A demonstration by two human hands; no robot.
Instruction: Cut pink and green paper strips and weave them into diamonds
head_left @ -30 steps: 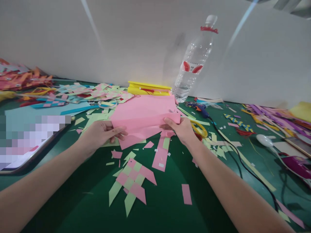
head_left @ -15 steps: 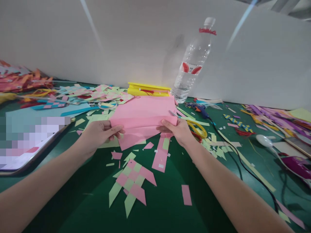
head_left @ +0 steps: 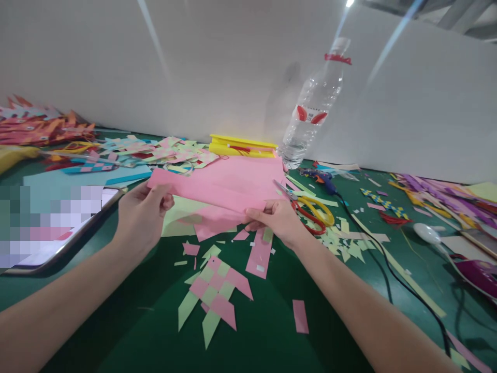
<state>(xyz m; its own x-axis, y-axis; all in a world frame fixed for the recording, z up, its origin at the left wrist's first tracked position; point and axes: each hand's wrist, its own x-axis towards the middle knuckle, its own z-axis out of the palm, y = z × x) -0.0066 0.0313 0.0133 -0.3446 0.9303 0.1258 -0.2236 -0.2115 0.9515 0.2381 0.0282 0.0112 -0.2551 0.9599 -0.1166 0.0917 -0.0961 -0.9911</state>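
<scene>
A folded pink paper strip (head_left: 205,194) is stretched between my hands above the table. My left hand (head_left: 142,210) pinches its left end, which is raised and tilted up. At the lower right end, my right hand (head_left: 275,217) grips it between thumb and fingers. Behind and under the strip lie a larger pink sheet (head_left: 248,173) and a pale green sheet (head_left: 178,215). Scissors with yellow and red handles (head_left: 320,207) rest just right of my right hand, blades partly spread. Nearer to me lies a woven pink and green paper fish (head_left: 213,285).
A tablet-like screen (head_left: 73,228) is at left. At the back stand a leaning plastic bottle (head_left: 310,114) and a yellow folded piece (head_left: 243,146). A glue gun (head_left: 322,178) trails its cable on the right, near a white spoon-shaped object (head_left: 427,233). Paper scraps (head_left: 349,246) litter the green table.
My left hand has moved left and up, drawing the pink strip out into a slant. My right hand has shifted slightly left and down, uncovering more of the scissors.
</scene>
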